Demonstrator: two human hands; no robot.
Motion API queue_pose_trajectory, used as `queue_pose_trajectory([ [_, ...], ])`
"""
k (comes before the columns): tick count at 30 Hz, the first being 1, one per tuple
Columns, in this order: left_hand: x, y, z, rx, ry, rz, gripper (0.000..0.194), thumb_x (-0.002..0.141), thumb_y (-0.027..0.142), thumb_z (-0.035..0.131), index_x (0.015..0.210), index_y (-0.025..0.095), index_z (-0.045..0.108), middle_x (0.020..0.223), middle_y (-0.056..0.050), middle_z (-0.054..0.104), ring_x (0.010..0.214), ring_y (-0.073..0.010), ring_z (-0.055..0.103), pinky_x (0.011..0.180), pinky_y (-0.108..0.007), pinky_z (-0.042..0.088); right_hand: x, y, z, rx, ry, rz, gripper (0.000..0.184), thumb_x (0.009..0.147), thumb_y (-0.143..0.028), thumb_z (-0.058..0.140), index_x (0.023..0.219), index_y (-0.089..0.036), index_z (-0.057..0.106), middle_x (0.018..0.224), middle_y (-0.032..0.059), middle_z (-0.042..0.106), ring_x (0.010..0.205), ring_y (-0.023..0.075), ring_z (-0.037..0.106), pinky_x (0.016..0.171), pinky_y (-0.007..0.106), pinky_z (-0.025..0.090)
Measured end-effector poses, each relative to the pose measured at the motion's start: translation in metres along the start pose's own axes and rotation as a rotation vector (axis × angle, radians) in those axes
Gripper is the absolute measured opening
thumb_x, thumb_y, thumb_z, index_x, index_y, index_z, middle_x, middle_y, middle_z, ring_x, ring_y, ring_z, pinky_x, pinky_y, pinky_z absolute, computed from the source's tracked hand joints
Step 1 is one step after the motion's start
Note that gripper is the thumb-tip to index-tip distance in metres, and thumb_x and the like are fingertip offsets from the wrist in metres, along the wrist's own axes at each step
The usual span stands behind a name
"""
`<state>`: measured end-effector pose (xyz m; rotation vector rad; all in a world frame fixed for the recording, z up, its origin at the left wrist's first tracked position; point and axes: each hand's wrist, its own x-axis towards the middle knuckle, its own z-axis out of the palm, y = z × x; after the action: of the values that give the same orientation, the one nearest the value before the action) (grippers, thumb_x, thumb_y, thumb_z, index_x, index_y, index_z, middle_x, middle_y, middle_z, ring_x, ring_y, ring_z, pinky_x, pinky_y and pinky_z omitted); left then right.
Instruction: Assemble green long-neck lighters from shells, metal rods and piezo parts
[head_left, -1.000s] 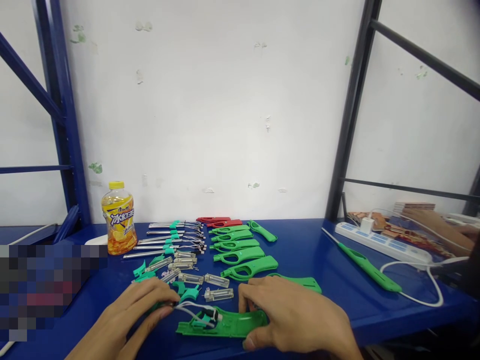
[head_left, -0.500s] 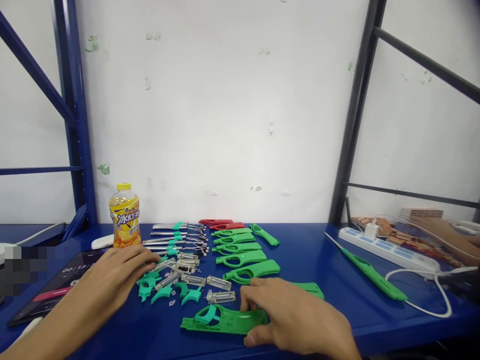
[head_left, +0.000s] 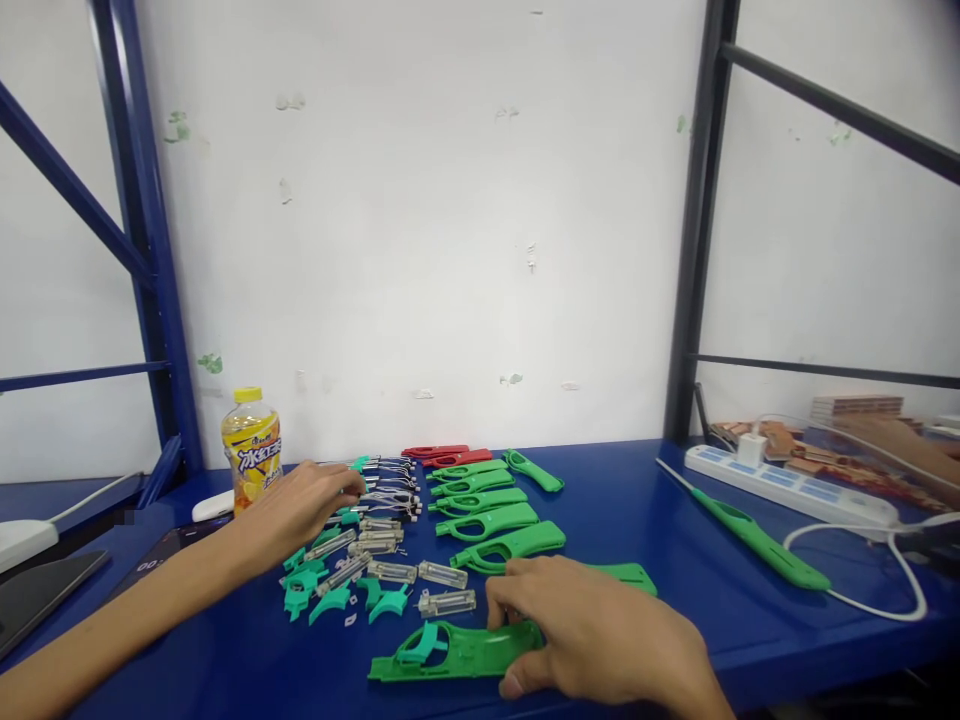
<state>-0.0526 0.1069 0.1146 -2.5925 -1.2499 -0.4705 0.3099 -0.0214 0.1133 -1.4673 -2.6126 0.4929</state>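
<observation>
My right hand (head_left: 600, 630) grips the wide end of a green lighter half-shell (head_left: 472, 652) near the table's front edge. Inside its loop lies a teal trigger (head_left: 424, 645). My left hand (head_left: 319, 500) reaches over the row of metal lighter tubes with wires (head_left: 394, 480), fingers slightly bent and nothing visible in them; its thumb is hidden. Below that hand are several loose teal triggers (head_left: 300, 590) and clear fuel tanks (head_left: 448, 602). More green half-shells (head_left: 517, 545) form a column behind my right hand, with red half-shells (head_left: 450, 458) at the back.
On the left stand a yellow-capped drink bottle (head_left: 251, 450) and a phone (head_left: 161, 550) partly behind my left arm. At right lie a long green lighter (head_left: 765, 545), a white power strip (head_left: 795, 487) and a looped white cable (head_left: 911, 590). Another person's arm (head_left: 892, 450) shows at the far right.
My left hand has moved away from the triggers and fuel tanks, farther back and right to the metal tubes. My right hand keeps its grip on the half-shell. The view has shifted slightly.
</observation>
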Motion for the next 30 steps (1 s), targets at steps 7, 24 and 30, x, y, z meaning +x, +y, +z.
queue_pose_trajectory([
  [7,0.004,-0.013,0.02,-0.027,-0.114,-0.012,0.022,0.106,0.038,0.066,0.115,0.018,0.071,0.113,-0.005,0.074,0.102,-0.0209,0.072,0.092,-0.043,0.061,0.002,0.006,0.003,-0.019,0.006,-0.041,0.035,0.089,-0.052,0.083,0.112,-0.029,0.072,0.111,0.003,0.073,0.104,0.0304,0.068,0.075,0.032,0.042],
  [24,0.012,-0.01,0.039,-0.049,-0.218,-0.016,0.026,0.105,0.04,0.068,0.118,0.018,0.07,0.118,-0.006,0.073,0.107,-0.0227,0.072,0.098,-0.047,0.059,0.001,0.008,0.003,-0.017,0.015,-0.043,0.032,0.091,-0.052,0.08,0.111,-0.029,0.07,0.109,0.0025,0.071,0.103,0.03,0.068,0.073,0.032,0.04],
  [30,0.009,-0.005,0.026,-0.072,-0.239,-0.03,0.024,0.106,0.04,0.067,0.116,0.018,0.07,0.115,-0.005,0.073,0.105,-0.0218,0.072,0.095,-0.045,0.06,0.003,0.007,0.002,-0.015,0.014,-0.048,0.031,0.09,-0.051,0.081,0.11,-0.029,0.07,0.109,0.0027,0.072,0.104,0.0299,0.068,0.073,0.032,0.04],
])
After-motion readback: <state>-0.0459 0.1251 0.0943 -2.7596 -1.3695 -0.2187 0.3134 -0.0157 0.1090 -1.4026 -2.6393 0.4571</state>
